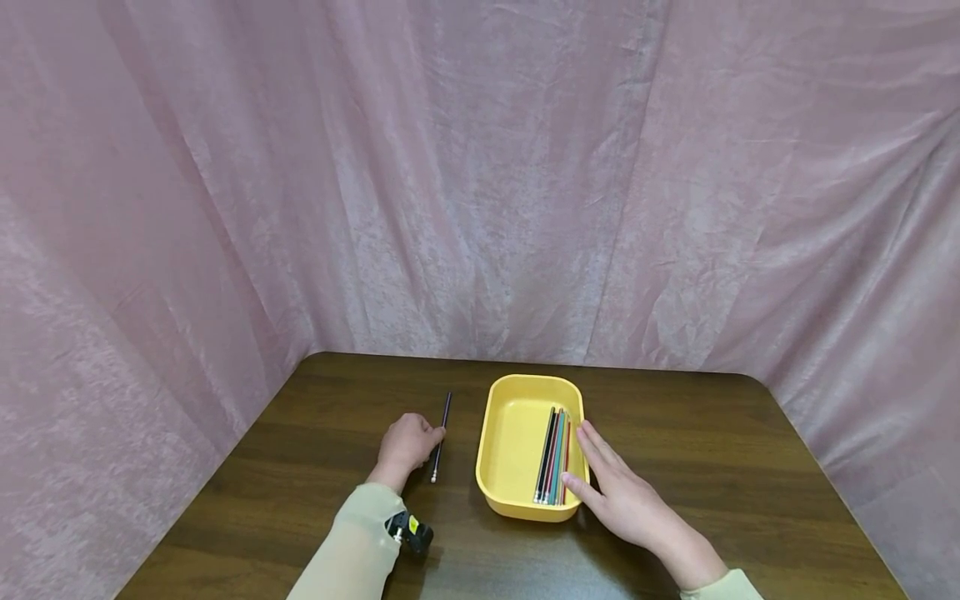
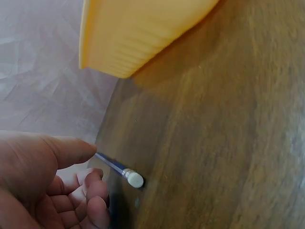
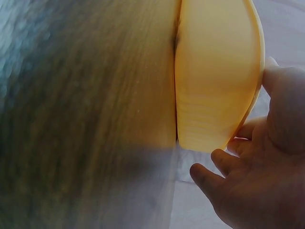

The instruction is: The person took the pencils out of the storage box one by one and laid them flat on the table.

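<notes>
Dark pencil (image 1: 447,410): right there at the left fingertips, down at the wooden tabletop (image 1: 675,425), showing both beyond and behind them.
White eraser (image 2: 135,179): pointing back toward the person, clear of the left thumb.
Long axis: running away from the person, far end leaning slightly right, crossing the left fingers.
Left hand (image 1: 408,442): easily the nearer, fingers curled, thumb at mid-shaft; pinching or merely touching, cannot tell from these angles.
Right hand (image 1: 626,500): well apart from that pencil, fingers straight along the rim, thumb over the edge.
Yellow tray (image 1: 517,442): near, to the right of the left fingers, bare floor on that side, raised wall in between.
Pencil bundle (image 1: 556,458): inside, lying lengthwise, close by the right thumb.
Pink curtain (image 1: 525,208): hanging beyond all the fingertips.
</notes>
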A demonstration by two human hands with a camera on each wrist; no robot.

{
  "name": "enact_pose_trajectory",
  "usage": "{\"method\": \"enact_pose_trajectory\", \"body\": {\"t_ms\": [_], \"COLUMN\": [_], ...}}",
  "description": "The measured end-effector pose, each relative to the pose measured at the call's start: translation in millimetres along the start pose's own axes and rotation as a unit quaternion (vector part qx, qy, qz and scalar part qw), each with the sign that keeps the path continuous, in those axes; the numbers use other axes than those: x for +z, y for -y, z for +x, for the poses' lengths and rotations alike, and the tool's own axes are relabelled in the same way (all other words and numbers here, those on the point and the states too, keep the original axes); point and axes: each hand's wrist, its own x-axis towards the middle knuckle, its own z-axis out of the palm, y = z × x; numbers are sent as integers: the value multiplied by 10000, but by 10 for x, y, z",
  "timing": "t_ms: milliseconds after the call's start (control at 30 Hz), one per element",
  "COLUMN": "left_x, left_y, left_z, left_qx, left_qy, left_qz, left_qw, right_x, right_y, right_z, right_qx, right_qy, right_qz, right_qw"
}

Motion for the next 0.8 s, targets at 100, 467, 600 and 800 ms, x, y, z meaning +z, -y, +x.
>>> {"method": "enact_pose_trajectory", "body": {"t_ms": [100, 467, 600, 800], "left_x": [-32, -115, -157, -181], "left_y": [-134, -415, -552, -736], "left_z": [-62, -105, -144, -220], "left_qx": [-196, -89, 10, 152], "left_qy": [-64, -95, -58, -86], "left_qz": [-72, -519, -671, -998], "left_qw": [9998, 9986, 9977, 9949], "right_x": [3, 10, 8, 6], "right_y": [-2, -7, -14, -16], "right_z": [-3, -2, 0, 4], "right_qx": [19, 35, 31, 34], "right_qy": [12, 31, 15, 36], "right_qz": [-6, 27, 17, 31], "right_qw": [10000, 10000, 10000, 10000]}}
